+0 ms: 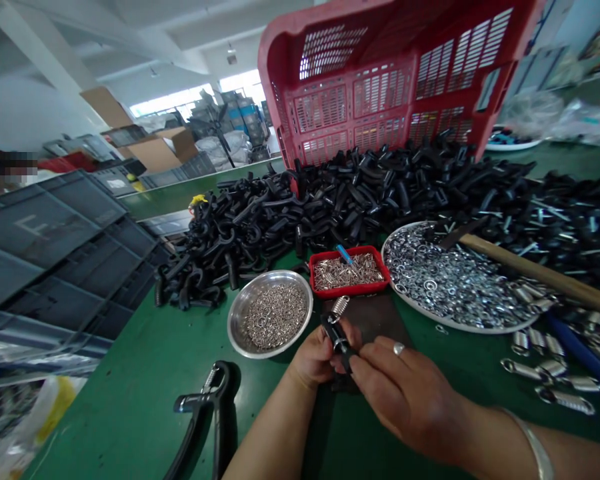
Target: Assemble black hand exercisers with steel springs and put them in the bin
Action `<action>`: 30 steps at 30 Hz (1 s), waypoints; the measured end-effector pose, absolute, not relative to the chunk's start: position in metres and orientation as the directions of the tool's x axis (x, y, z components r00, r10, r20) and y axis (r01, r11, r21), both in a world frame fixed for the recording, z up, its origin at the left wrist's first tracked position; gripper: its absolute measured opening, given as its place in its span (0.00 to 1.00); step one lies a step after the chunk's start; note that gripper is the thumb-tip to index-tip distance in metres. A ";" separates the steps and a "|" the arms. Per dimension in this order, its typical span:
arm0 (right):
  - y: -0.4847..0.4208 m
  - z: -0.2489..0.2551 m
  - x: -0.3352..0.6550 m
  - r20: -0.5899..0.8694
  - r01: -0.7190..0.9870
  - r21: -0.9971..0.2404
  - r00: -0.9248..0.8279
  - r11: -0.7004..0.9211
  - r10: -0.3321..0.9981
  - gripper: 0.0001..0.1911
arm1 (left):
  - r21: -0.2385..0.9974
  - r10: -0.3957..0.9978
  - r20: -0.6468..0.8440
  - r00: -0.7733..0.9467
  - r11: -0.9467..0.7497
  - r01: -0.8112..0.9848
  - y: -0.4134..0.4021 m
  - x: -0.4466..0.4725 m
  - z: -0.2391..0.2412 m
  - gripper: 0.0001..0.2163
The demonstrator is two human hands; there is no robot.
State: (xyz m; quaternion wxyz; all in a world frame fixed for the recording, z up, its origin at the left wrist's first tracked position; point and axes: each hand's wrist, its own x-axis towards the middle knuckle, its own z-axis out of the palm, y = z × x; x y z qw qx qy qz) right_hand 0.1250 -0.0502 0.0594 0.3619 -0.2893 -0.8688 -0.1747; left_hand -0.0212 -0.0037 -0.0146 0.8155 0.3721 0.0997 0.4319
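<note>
A black hand grip strengthener (347, 352) with a metal coil spring (339, 309) at its upper end is between my hands, above a dark pad (380, 319). My left hand (314, 358) is closed round its left side. The fingers of my right hand (410, 400) pinch its lower right part; a ring and a bracelet show on this side. Much of the piece is hidden by my fingers. Another black grip strengthener (205, 407), with its spring fitted between the handles, lies on the green table (125, 407) left of my forearm.
Before me stand a metal bowl (233, 327) of small metal parts, a red tray (353, 289) of pins and a white plate (460, 325) of rings. A hammer (535, 270) lies across the plate. Loose springs (563, 400) sit right. Black handles spill from a red crate (325, 107).
</note>
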 end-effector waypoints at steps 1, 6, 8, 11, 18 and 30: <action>-0.049 0.057 0.125 0.731 0.639 0.080 -0.559 0.765 0.391 0.08 | 0.691 0.782 0.164 0.601 0.343 -0.636 -0.003 -0.020 -0.014 0.19; -0.035 0.044 0.130 0.646 0.684 -0.206 -0.442 0.700 0.622 0.02 | 0.738 0.818 0.077 0.570 0.338 -0.584 -0.001 -0.015 -0.014 0.19; -0.024 0.037 0.134 0.537 0.685 -0.412 -0.350 0.601 0.768 0.05 | 0.770 0.868 -0.018 0.497 0.329 -0.547 0.000 -0.011 -0.013 0.19; -0.008 0.026 0.141 0.353 0.685 -0.590 -0.258 0.428 0.899 0.11 | 0.829 0.917 -0.147 0.371 0.319 -0.459 -0.001 -0.003 -0.010 0.18; 0.009 0.026 0.146 -0.015 0.646 -0.720 -0.381 0.255 0.924 0.32 | 0.912 0.972 -0.165 0.170 0.215 -0.348 -0.005 0.008 -0.005 0.18; 0.018 0.026 0.150 0.075 0.804 -0.467 -0.379 0.368 0.922 0.30 | 0.801 0.935 -0.293 0.200 0.354 -0.483 -0.001 0.005 -0.002 0.19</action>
